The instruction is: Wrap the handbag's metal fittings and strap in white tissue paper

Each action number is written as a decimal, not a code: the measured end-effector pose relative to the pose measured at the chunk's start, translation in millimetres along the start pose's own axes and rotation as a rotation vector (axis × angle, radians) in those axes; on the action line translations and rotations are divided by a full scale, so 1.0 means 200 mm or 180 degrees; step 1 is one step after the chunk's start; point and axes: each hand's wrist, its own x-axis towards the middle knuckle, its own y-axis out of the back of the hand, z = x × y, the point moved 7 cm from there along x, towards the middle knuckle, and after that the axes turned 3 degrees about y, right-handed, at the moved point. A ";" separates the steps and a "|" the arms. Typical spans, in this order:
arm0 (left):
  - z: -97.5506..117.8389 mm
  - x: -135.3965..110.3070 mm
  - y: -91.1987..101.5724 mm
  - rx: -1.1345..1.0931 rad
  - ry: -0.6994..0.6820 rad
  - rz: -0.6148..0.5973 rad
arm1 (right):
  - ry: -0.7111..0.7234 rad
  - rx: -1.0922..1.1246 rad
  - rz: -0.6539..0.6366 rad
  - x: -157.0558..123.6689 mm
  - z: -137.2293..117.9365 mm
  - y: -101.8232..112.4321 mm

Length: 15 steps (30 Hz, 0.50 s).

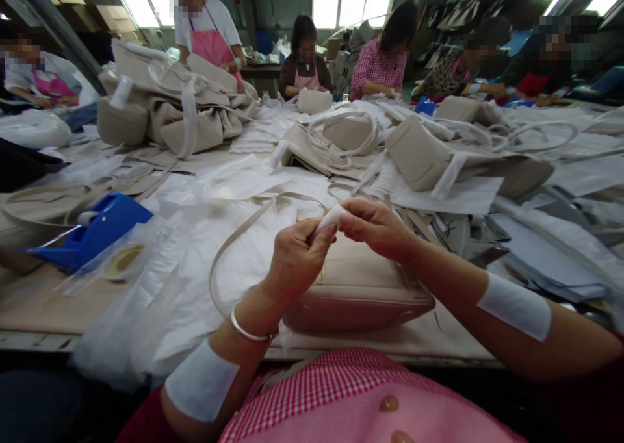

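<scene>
White, thin wrapping (332, 217) sits between the two hands, above the beige handbag (361, 310) at the tabletop's (49, 303) near edge. Both forearms reach in over that edge and converge, wrists bent inward, hands almost meeting. The left hand (295, 254) pinches the wrapping's lower end between thumb and curled fingers; the right hand (375, 227) pinches its upper end with thumb and fingertips. The wrapping's long axis slants from the left thumb up toward the right fingers, pointing away from the near edge. The handbag's long axis runs roughly along that edge.
</scene>
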 end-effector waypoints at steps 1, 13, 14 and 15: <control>0.00 0.00 0.00 0.0122 -0.0097 0.0062 | -0.0001 -0.0152 0.0058 0.00 -0.01 0.01; 0.01 -0.03 -0.08 -0.0268 0.0131 -0.0615 | -0.0034 -0.0312 0.0705 -0.05 -0.02 0.02; 0.01 -0.03 -0.08 -0.0262 0.0204 -0.0731 | -0.0011 -0.0380 0.0740 -0.06 -0.02 0.01; 0.00 -0.03 -0.08 -0.0196 0.0261 -0.0784 | 0.0052 -0.0512 0.0763 -0.06 -0.03 0.01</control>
